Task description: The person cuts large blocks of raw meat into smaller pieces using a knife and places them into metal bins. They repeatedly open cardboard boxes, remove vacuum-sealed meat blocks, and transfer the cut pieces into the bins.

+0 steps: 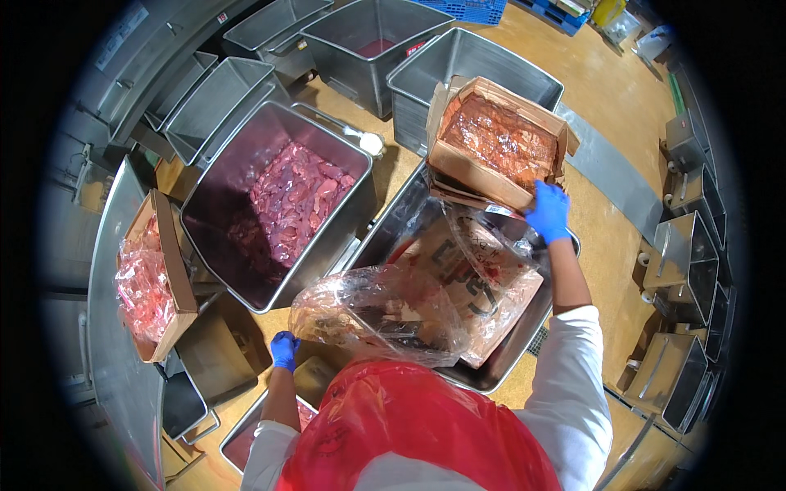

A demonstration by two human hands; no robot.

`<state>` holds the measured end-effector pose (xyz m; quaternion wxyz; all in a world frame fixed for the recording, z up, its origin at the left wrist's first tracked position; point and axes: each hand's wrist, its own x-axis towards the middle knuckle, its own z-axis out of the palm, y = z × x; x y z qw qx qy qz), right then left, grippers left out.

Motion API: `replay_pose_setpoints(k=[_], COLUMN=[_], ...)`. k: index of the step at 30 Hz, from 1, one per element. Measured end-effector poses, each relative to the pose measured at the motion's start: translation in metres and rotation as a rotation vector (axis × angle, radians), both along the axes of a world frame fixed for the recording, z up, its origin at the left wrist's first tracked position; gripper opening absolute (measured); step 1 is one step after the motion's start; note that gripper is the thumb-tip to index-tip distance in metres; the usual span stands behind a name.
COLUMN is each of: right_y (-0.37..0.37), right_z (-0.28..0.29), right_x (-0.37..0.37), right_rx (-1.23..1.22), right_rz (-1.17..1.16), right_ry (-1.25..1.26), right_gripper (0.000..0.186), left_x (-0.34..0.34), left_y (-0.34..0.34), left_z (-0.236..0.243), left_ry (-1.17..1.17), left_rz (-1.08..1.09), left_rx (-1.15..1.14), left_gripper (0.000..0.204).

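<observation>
My left hand [284,350], in a blue glove, is closed at the left end of a crumpled clear plastic bag [372,315]. The bag trails over the left edge of a steel tub [512,360]. A flattened, red-stained cardboard piece [499,299] lies in that tub, partly under plastic. My right hand [550,211], also gloved in blue, grips the near right corner of an open cardboard box [483,182]. A reddish-brown, glossy block of meat [499,139] fills the box, which sits across the tub's far end. The fingertips of the right hand are partly hidden.
To the left stands a steel tub [360,182] with loose dark red meat pieces [299,196]. Beyond it, a cardboard box [174,262] with plastic-covered meat rests on a steel table [115,245]. More steel tubs [422,67] stand behind; several carts [684,262] line the right.
</observation>
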<state>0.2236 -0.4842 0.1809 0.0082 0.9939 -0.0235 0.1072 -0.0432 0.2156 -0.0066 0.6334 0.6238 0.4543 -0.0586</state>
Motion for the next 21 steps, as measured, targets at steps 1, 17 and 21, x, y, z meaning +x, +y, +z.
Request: replay_pose_setpoints(k=[1, 17, 21], right_y=[0.000, -0.045, -0.030], right_z=[-0.007, -0.083, -0.061], right_x=[0.010, 0.022, 0.049], right_rx=[0.018, 0.011, -0.114], right_rz=[0.030, -0.275, -0.162], right_ry=[0.114, 0.163, 0.148], right_gripper=[0.048, 0.034, 0.052], left_x=[0.004, -0.012, -0.006], left_y=[-0.004, -0.002, -0.012], left_z=[0.003, 0.014, 0.020], left_ry=[0.000, 0.006, 0.027], left_rz=[-0.006, 0.032, 0.023], left_rx=[-0.003, -0.020, 0.018], left_gripper=[0.006, 0.010, 0.010])
